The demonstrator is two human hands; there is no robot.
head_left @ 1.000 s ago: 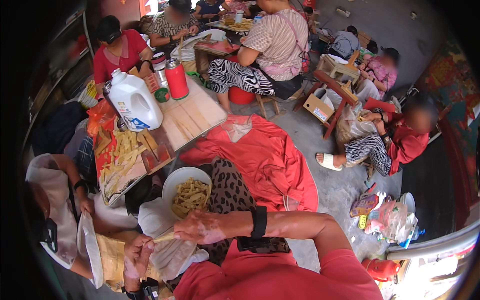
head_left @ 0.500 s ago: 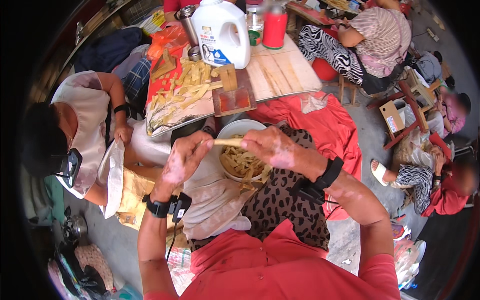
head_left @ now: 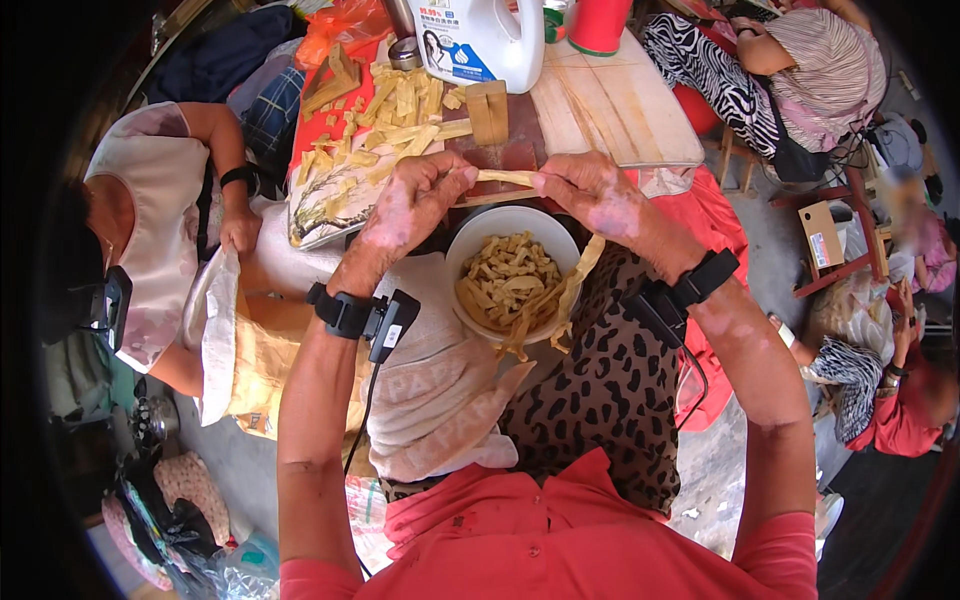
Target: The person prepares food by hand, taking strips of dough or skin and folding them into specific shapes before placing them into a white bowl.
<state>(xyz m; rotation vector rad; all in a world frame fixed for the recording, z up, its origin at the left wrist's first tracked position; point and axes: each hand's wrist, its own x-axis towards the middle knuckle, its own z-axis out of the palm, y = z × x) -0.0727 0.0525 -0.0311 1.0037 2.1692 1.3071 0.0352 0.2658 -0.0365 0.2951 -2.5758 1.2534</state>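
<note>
My left hand [head_left: 418,198] and my right hand [head_left: 598,195] pinch opposite ends of a pale yellow dried strip [head_left: 505,177], held level between them. Both are closed on it at the near edge of the low table. Just below stands a white bucket [head_left: 512,213] with many short yellow pieces [head_left: 510,270] inside. Longer strips [head_left: 572,290] hang over its right and near rim. Beyond my hands, a small wooden block [head_left: 488,112] stands upright on a dark reddish board, partly hidden by my fingers.
More strips [head_left: 405,100] lie heaped at the table's left, beside a white jug [head_left: 480,45] and a red container [head_left: 598,25]. A towel [head_left: 430,400] covers my left leg. At left a person [head_left: 150,200] holds a white sack [head_left: 215,330]. Other people sit at right.
Both hands, still gripping the strip, have moved away from me toward the table edge. The bucket's contents now show more fully. The view has shifted, and the table sits higher in it.
</note>
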